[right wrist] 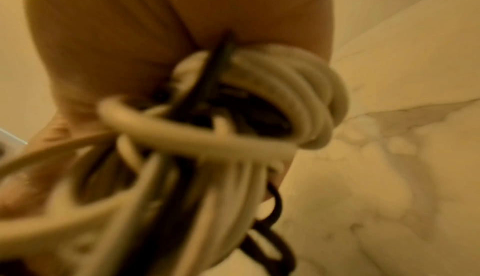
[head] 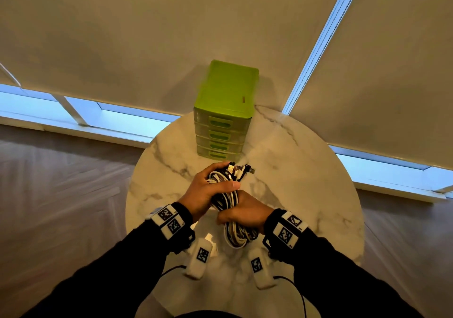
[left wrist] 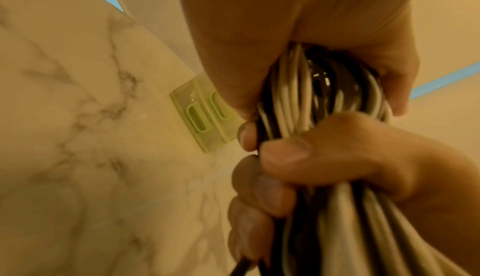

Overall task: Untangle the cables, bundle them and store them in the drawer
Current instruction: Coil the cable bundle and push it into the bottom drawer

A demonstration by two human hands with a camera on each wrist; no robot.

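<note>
Above the round marble surface (head: 306, 170), the left hand (head: 208, 190) and right hand (head: 245, 212) both clench one bundle of cables (head: 229, 200). The green drawer unit (head: 226, 106) stands beyond, drawers closed, just past the plugs.

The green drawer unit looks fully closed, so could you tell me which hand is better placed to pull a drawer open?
Probably the left hand: it is nearer the green drawer unit. The right hand grips the cable bundle nearer the person and could likely hold it alone.
</note>
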